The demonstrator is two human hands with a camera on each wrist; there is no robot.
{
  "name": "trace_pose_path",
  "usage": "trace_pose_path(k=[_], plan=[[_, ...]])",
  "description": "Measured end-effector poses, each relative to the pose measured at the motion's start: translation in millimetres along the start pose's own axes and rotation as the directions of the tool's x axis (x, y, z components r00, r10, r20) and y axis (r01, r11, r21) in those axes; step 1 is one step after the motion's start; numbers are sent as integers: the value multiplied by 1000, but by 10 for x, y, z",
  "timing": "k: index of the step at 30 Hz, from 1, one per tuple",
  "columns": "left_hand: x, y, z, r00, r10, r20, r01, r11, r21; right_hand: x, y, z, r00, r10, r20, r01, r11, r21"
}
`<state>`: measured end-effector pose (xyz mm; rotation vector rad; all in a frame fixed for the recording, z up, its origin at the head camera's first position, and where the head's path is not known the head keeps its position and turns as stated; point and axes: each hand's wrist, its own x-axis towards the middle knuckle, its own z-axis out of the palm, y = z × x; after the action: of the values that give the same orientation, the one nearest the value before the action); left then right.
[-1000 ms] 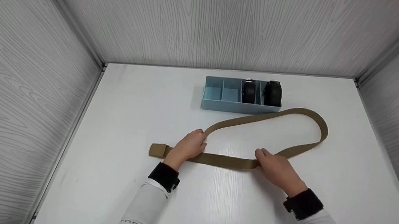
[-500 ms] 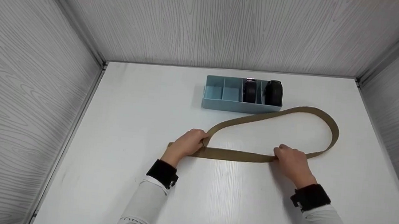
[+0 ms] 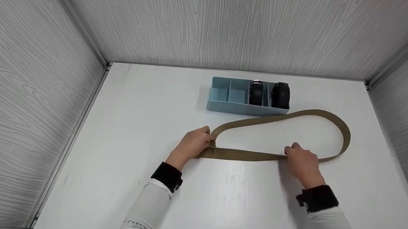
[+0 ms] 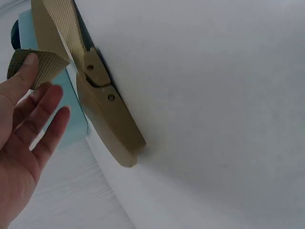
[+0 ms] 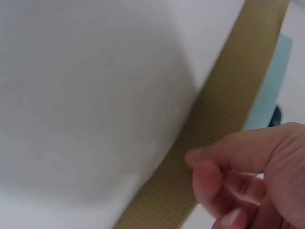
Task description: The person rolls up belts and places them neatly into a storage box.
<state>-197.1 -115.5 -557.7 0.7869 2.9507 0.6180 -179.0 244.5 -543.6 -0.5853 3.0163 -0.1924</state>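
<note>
- Belt [image 3: 248,156]: tan, on the surface [image 3: 144,108], looped out in front of the person; long axis approx. L-R, far run slanting away from the person toward the R.
- Key relation: both belt ends sit at the L side, the round bend at the R. So L hand [image 3: 194,142] = nearer the ends; R hand [image 3: 302,162] = nearer the bend, which reaches out past it.
- L hand: pinching the belt's tip [image 4: 40,67] b/w thumb & fingers, per L wrist view. Buckle [image 4: 109,105] just beside, apart from the tip, w/ its strap running off alongside; in head view the L hand hides most of the buckle end, so can't tell much there.
- R hand: grasping the near run by its edge, thumb & curled fingertips on the strap, other fingers bent in.
- B/w hands: near run approx. straight, roughly parallel to the person's front; seems fairly taut (judgement).
- Box [image 3: 247,109]: blue, divided, beyond the belt, L-R position b/w the two hands. Far run passes close by its near R corner; contact unclear. Neither hand touches the box; L looks slightly nearer.
- Two dark rolls [image 3: 280,95] stand in the box's R-hand compartments, one each.
</note>
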Motion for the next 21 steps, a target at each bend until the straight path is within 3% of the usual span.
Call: trace_pose_path(k=[5,10,15,21], plan=[[101,221,99,996,73,-41,-68,990,122,127,-489,16,993,-118,-29,121,985,126],[200,382,216,998,67,9,-68,995,75,368,-888,151,970,-241,-40,243,937,250],[230,428,269,997,77,5,-77,997,-27,506,-962,235,961,-266,-69,274,911,308],[222,371,274,998,55,23,-56,997,51,558,-873,245,972,-234,27,209,910,359]])
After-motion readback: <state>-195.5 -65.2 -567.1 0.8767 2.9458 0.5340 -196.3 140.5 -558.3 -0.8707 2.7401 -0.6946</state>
